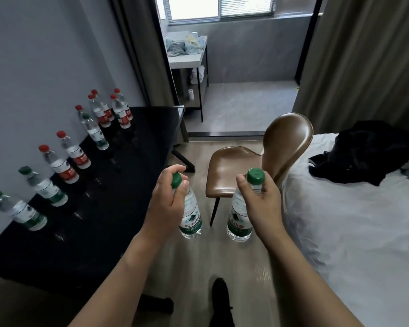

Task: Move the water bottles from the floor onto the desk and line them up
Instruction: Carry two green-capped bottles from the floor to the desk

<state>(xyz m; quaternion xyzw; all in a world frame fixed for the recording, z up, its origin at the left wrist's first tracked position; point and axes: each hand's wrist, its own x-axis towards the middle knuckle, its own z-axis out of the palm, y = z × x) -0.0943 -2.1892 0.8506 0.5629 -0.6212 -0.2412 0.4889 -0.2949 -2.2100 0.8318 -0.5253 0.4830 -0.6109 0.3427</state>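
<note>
- We are gripping one green-capped bottle in our left hand, another bottle in our right hand, fingers closed around the necks.
- We are aiming both upright for the counter left of our fingers, extending the row.

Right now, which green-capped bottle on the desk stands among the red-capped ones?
The green-capped bottle fourth from the near end of the desk: red caps stand on both sides of it, while the other two green ones sit together at the near end.

- Left hand, bare forearm stretched forward, fingers curled shut around something at neck height.
- Right hand, forearm likewise extended, fingers pinched closed the same way.
</note>
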